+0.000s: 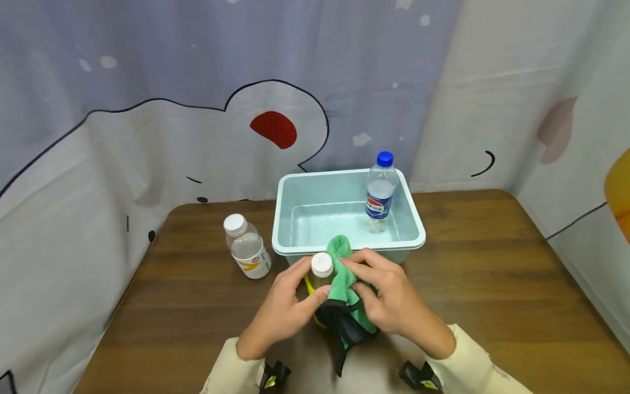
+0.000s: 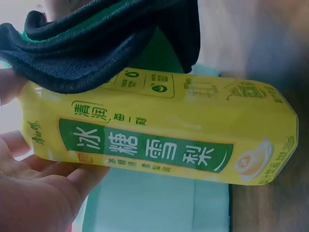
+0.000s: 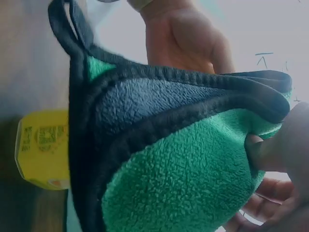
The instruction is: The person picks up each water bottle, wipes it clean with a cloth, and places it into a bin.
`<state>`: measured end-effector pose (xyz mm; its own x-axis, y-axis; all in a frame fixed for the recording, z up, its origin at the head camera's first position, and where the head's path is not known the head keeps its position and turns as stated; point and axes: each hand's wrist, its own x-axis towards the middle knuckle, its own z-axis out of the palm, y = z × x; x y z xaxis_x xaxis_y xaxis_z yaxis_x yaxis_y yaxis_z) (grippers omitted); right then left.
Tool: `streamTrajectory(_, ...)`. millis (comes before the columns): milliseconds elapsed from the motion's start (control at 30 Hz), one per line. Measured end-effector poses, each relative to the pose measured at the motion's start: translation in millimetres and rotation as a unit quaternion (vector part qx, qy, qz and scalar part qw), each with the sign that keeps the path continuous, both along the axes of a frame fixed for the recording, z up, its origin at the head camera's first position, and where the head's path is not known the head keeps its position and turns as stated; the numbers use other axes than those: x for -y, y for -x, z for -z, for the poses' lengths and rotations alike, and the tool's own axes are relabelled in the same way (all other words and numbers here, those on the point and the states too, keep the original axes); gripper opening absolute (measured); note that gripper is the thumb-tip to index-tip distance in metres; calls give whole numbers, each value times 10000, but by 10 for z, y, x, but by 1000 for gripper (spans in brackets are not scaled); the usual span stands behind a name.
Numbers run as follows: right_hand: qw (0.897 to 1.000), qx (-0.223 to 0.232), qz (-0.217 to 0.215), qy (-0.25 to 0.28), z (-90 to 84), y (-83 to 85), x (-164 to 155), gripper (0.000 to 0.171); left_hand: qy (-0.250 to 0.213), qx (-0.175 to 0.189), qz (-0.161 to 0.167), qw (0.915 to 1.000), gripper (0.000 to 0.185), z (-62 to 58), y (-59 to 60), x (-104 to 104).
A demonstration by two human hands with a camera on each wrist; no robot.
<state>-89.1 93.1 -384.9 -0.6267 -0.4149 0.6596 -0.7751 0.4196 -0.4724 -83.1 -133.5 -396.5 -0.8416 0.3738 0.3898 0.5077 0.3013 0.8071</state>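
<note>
The left hand (image 1: 283, 312) gripped the yellow bottle (image 1: 320, 276) upright on the worktop (image 1: 492, 284) before the tub (image 1: 305, 189) while the right hand (image 1: 389, 295) pressed a green cloth (image 1: 344, 284) against it, seemingly mid-wipe; turning the bottle likely comes next.

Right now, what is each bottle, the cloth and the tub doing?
Yellow bottle: capped, upright, held by the left hand.
Green cloth: pressed against that bottle by the right hand.
Blue-capped bottle: upright inside the tub.
White-capped bottle: capped, on the table.
Tub: open.

Home-like tabletop (image 1: 492, 262), cartoon curtain (image 1: 197, 137) backdrop
</note>
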Motion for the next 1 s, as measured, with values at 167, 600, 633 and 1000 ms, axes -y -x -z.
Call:
streamTrajectory(167, 9976, -444, 153, -506, 26, -4, -17, 40, -145, 1, 28, 9999, 40, 22, -1, -11)
streamTrajectory(600, 9814, -429, 283, -1848, 602, 19, 54, 25, -406, 121, 161, 9990, 37, 61, 9, -7)
streamTrajectory(633, 9786, -316, 305, -2008, 632, 14, 61, 24, -420, 116, 162, 9989, 39, 65, 7, -5)
streamTrajectory(1000, 9407, 481, 1084, -3179, 782, -108, 146, 20, -707, 537, 501, 9948, 36, 53, 3, -7)
